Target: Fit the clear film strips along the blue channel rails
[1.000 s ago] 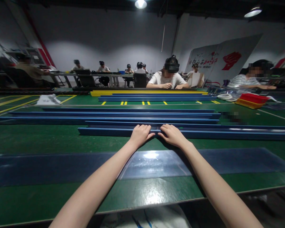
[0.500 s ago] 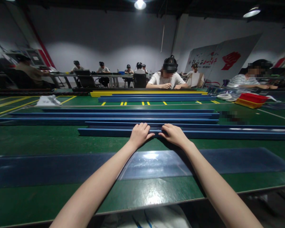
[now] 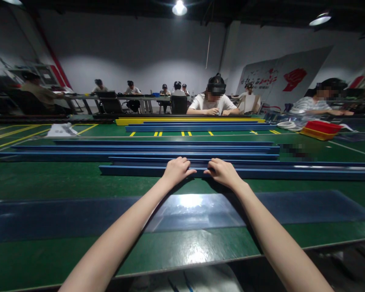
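A long blue channel strip [image 3: 134, 170] lies crosswise on the green table in front of me. Both hands grip it near the middle of the view, a short gap apart. My left hand [image 3: 178, 170] has its fingers curled over the strip's far side, with the thumb along the near wall. My right hand [image 3: 221, 172] holds the same strip in a mirrored way, fingers bent into the channel and thumb on the near side. Nearer to me, a flat clear plastic sheet [image 3: 88, 215] stretches across the table under my forearms.
More blue channel strips [image 3: 79, 155] lie just beyond. Farther back are a yellow strip [image 3: 182, 121], a white packet [image 3: 61, 129], a red and yellow bin [image 3: 322, 129] and white rings [image 3: 286, 125]. A co-worker [image 3: 213, 99] sits across the green table [image 3: 57, 180]; others sit around.
My left hand has shifted slightly left along the blue strip. My right hand stays nearly in place on it. The view has tilted very slightly.
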The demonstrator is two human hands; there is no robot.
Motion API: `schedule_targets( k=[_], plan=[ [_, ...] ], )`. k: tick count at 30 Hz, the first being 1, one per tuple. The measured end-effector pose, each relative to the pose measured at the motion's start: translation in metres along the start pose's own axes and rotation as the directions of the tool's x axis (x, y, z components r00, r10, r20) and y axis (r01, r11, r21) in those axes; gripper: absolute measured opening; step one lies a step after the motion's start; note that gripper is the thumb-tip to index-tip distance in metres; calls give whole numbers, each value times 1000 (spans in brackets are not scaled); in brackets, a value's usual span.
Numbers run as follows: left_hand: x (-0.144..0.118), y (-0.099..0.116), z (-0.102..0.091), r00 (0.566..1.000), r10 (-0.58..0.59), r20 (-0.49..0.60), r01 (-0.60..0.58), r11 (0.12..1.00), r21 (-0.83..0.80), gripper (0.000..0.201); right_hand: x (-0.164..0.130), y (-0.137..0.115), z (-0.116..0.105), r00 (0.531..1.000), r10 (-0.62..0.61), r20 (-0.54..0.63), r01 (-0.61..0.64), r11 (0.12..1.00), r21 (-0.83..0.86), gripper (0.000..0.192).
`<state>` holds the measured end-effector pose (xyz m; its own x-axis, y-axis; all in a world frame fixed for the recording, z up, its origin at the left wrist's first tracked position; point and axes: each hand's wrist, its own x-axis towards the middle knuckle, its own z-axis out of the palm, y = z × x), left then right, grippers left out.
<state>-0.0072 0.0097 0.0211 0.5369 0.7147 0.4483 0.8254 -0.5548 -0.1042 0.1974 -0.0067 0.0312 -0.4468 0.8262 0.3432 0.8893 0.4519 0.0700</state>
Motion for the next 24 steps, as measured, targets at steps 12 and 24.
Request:
schedule_targets(
  k=[12, 24],
  plan=[
    [13, -21, -35, 931, -43, 362, 98, 986, -135, 20, -1, -3, -1, 1000, 3, 19, -3, 1000, -19, 22],
    [7, -48, -48, 857, -149, 494, 228, 968, -103, 13, -2, -3, 2, 1000, -20, 13, 20, 999, -50, 24]
  ],
)
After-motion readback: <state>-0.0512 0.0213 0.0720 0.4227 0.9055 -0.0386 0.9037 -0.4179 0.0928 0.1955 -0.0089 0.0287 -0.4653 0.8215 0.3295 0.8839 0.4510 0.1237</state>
